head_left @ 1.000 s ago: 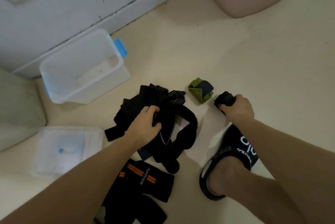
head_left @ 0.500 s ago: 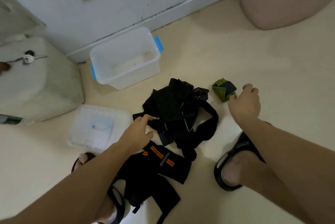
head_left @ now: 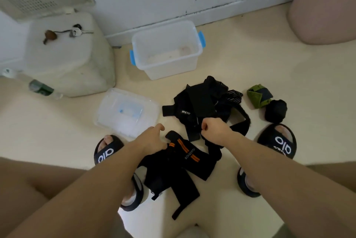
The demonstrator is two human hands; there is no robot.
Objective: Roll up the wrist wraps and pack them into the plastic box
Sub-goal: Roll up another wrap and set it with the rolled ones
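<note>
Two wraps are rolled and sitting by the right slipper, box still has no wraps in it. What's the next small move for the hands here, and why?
Probably lift one strap free of the black pile. The right hand is fisted at a strap on the pile's near edge, seemingly gripping it, while the left hand rests on the orange-striped wrap. The loose wraps overlap, so one needs separating before rolling. The plastic box can wait.

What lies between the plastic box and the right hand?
In the head view, the tangled black wraps lie between the plastic box and the right hand.

floor [head_left: 250,44]: cream, smooth
12 o'clock: open plastic box [head_left: 167,49]
9 o'clock: lid [head_left: 126,112]
centre: loose black wraps [head_left: 204,106]
2 o'clock: green roll [head_left: 259,95], black roll [head_left: 275,110]
</note>
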